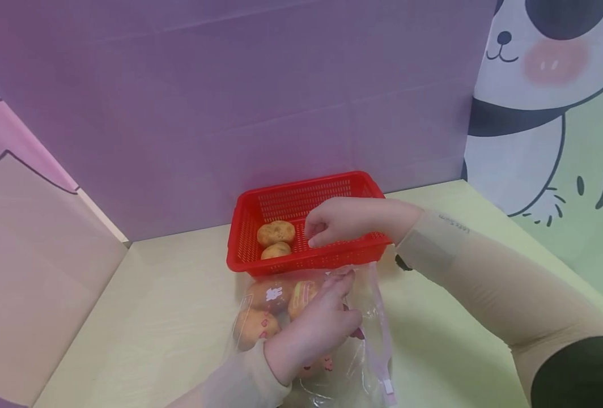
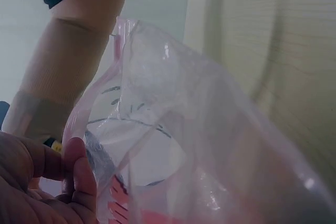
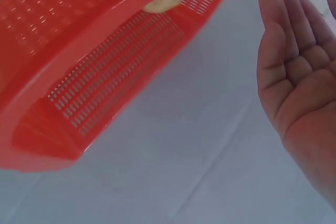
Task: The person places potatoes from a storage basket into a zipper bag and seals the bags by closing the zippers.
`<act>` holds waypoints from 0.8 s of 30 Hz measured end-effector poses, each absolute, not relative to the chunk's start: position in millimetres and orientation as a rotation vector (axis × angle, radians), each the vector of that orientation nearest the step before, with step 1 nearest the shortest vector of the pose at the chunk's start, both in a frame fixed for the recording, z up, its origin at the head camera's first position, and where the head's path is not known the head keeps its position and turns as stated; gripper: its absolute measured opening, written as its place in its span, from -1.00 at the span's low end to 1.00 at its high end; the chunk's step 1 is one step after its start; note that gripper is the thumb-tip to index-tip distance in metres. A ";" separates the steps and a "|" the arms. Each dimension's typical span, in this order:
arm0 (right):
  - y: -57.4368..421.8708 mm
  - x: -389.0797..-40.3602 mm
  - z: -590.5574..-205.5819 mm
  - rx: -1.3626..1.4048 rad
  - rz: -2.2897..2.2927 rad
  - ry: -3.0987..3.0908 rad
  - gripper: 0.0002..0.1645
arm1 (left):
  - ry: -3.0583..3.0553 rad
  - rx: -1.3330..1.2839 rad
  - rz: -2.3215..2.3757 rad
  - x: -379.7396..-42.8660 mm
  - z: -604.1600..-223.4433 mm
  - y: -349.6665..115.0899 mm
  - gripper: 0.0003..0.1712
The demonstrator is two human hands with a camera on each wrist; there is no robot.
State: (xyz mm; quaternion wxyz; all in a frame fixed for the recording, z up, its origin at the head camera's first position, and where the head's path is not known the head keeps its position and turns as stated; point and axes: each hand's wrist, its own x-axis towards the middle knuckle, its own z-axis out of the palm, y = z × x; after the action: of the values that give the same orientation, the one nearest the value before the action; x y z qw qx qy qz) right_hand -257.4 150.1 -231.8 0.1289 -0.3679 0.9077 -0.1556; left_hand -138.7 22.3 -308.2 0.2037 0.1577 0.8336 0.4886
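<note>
At twelve o'clock from the clear bag (image 1: 343, 365), whose edge the left hand (image 1: 322, 320) pinches and should hold spread, the right hand (image 1: 344, 219), fingers loosely bent and empty, hovers over the red basket (image 1: 306, 262), potatoes (image 1: 276, 233) inside at its nine o'clock.

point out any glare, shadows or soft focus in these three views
Head view: fairly even light, small glints on the plastic bag; left wrist view: dim and hazy, bright specks of glare on the plastic bag, soft shadow bands on the table; right wrist view: the red basket looks slightly soft.
</note>
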 end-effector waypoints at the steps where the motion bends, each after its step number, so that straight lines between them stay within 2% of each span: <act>1: 143.6 -260.7 -233.0 -1.046 -0.433 2.652 -0.69 | 2.327 0.441 1.360 -138.4 -308.2 22.4 -0.11; 8: 100.1 -276.8 -244.4 -0.945 -0.237 2.643 -0.41 | 2.362 0.493 1.354 -134.3 -307.9 25.9 -0.13; 12: 83.7 -277.9 -248.1 -0.791 -0.238 2.596 -0.27 | 2.341 0.469 1.382 -131.8 -308.1 28.5 -0.09; 15: 77.1 -275.8 -248.8 -0.545 -0.464 2.552 -0.27 | 2.341 0.461 1.379 -130.3 -308.2 30.6 -0.07; 20: 71.5 -269.2 -250.9 -0.130 -0.875 2.482 -0.39 | 2.342 0.443 1.380 -128.5 -307.6 35.2 -0.13; 24: 71.7 -265.5 -254.9 0.097 -1.046 2.443 -0.34 | 2.328 0.432 1.371 -127.1 -306.8 37.2 -0.21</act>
State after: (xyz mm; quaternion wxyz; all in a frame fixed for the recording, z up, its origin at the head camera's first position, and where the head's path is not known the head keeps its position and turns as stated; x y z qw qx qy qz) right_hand -265.5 71.7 -254.9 0.2386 0.0355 0.8921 -0.3819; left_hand -127.1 37.2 -306.8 0.2014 0.1545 0.8335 0.4907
